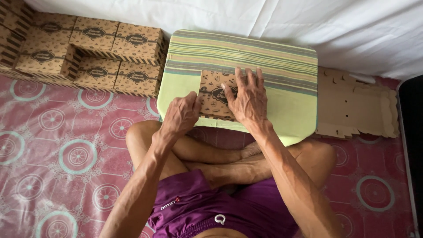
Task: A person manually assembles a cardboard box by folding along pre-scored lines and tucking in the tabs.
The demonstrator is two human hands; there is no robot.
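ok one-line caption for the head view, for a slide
Seated cross-legged, a person presses the right hand and left hand on a printed box atop a striped cushion, finished boxes stacked nearby.

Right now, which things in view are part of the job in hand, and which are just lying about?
In hand:
- small printed cardboard box, pressed under the right hand, left hand at its edge
- striped cloth-covered board under it

Lying about:
- stack of finished boxes, far left
- flat unfolded cardboard blanks, right
- patterned floor mat
- white sheet behind

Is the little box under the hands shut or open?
Shut: the small box shows its printed lid flat, under the right hand.
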